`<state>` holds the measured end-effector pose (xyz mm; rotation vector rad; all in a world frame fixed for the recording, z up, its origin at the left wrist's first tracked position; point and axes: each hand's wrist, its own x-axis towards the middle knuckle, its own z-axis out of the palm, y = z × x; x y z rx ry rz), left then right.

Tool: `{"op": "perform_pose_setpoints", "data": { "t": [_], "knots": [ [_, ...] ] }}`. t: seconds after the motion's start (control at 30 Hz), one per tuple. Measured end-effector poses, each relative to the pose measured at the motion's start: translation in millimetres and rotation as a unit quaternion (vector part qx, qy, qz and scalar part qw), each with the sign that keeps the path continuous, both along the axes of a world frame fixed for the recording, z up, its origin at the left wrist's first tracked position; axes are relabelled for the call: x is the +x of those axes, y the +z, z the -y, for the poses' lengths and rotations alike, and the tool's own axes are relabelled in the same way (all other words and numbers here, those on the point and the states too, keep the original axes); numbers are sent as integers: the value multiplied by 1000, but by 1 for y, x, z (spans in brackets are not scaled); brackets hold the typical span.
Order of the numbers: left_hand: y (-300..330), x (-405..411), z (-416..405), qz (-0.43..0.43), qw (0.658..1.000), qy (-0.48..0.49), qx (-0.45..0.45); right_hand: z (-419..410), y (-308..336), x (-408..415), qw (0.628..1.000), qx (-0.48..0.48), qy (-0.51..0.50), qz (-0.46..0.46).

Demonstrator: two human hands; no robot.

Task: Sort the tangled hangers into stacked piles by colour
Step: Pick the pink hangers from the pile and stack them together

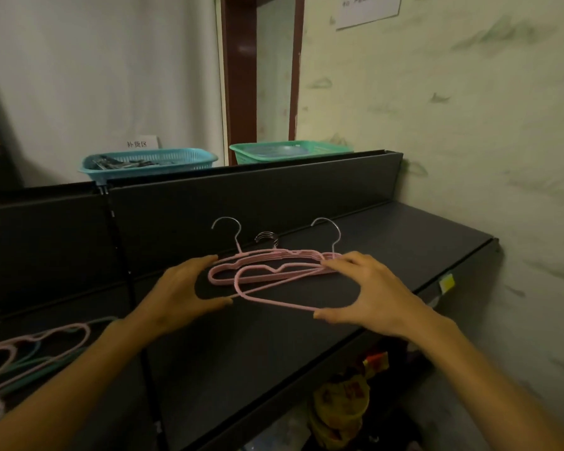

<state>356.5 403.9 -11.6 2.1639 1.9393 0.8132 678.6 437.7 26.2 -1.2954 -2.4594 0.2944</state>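
Observation:
A pile of pink hangers (274, 266) with silver hooks lies on the dark shelf (388, 242), hooks toward the back panel. Two hangers sit askew on the pile, one hook to the left, one to the right. My left hand (183, 288) grips the pile's left end, fingers curled around it. My right hand (368, 291) holds the right end, thumb under the lowest pink loop and fingers on top. At the lower left a tangled heap of pink and green hangers (30, 356) lies on a neighbouring shelf.
A black back panel (241, 196) rises behind the shelf. Beyond it stand a blue basket (150, 164) and a green basket (287, 151). The wall closes the right side. Yellow bags (342, 405) lie under the shelf.

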Motion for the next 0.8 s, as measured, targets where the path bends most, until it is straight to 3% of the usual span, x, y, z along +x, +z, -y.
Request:
{"op": "perform_pose_setpoints", "data": {
  "t": [0.37,0.8],
  "knots": [
    [-15,25,-104,-43,993,-49,-96,-77,2,-8,996,-11,30,85],
    [-21,19,-118,5,991,-30,-126,-112,-10,-27,992,-22,73,104]
  ]
}}
